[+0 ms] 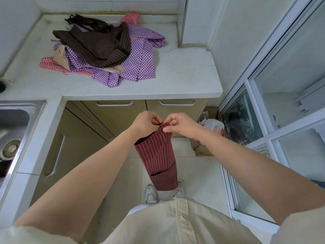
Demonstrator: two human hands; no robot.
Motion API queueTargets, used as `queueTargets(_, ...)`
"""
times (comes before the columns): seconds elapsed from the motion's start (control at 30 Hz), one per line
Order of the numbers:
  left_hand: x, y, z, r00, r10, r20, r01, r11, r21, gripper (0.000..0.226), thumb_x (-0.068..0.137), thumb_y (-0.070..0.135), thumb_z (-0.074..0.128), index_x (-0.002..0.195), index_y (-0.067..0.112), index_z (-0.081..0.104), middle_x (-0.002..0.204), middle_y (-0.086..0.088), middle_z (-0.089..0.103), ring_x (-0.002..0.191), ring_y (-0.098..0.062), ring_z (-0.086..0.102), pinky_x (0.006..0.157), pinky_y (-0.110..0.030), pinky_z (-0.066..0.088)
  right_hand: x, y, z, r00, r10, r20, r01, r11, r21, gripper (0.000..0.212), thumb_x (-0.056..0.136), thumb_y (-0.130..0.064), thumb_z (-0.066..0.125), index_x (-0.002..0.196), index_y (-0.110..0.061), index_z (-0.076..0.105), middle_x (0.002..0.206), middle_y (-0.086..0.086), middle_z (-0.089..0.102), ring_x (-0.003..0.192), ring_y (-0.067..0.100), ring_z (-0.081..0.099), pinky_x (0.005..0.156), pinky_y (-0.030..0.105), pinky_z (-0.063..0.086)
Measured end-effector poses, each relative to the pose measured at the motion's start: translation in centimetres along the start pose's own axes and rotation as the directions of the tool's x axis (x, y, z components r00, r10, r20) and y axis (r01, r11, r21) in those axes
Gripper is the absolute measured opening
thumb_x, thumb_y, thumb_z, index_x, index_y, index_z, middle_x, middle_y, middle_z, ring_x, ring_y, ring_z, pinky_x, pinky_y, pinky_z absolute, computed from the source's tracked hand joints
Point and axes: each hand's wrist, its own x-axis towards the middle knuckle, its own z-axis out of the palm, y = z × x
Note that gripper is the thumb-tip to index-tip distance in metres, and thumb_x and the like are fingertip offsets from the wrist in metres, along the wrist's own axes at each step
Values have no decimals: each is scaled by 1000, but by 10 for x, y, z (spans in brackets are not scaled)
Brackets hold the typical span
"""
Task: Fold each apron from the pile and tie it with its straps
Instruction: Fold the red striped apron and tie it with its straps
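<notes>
One apron in hand, at least three more waiting. Still to fold: the pile (105, 50) of brown-striped, purple-check and red-check cloth, loose on the counter (184, 73) well beyond both hands. Under way: the red striped apron (156, 155), already folded to a narrow band, hanging down from the hands; straps not made out, no knot seen. Pinching its top edge between thumb and fingertips: left hand (145, 123) and right hand (181, 125), almost touching. No finished bundle in view; apparently early going. Right of the right hand, sliding glass doors (284, 55); far left of the left hand, a sink (12, 118); just beyond the knuckles, cabinet doors (119, 117); beside the right wrist, a cardboard box (200, 148) and plastic bag (214, 126). Nothing seen in the way.
</notes>
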Motion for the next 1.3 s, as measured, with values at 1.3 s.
queueTargets(1.3,6,29,-19,742,486,-462,-213,824,525,56,72,7,60,127,16,56,138,-3,51,135,-29,34,108,-46,26,26,15,-37,995,-48,-91,9,922,-387,32,89,-31,67,94,1,69,94,20,71,88,34,67,87,50,52)
